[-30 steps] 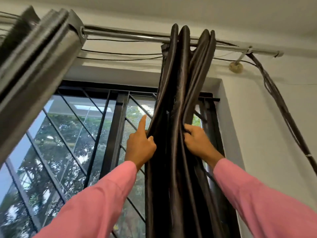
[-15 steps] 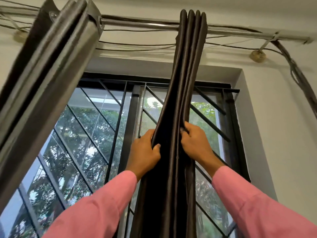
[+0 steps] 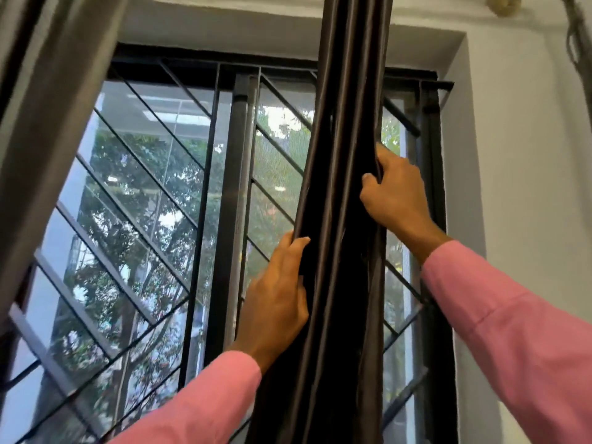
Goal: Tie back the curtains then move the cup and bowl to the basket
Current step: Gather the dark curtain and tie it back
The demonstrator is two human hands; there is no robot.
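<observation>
A dark brown satin curtain (image 3: 344, 129) hangs bunched into tight vertical folds in front of the right half of the window. My left hand (image 3: 277, 299) grips its left edge lower down, fingers wrapped around the folds. My right hand (image 3: 392, 195) clutches its right edge higher up. Both arms wear pink sleeves. A second curtain (image 3: 41, 129), grey-brown and blurred, hangs gathered at the far left. No cup, bowl or basket is in sight.
Behind the curtains is a window with a black metal grille (image 3: 179, 174) of diagonal bars, trees beyond the glass. A white wall (image 3: 525, 155) runs along the right, with a bundle of cables (image 3: 579, 36) at the top right corner.
My view has tilted down, so the curtain rod has left the frame. My left hand has slid lower along the bunched curtain while my right hand stays higher; the folds are pressed tighter.
</observation>
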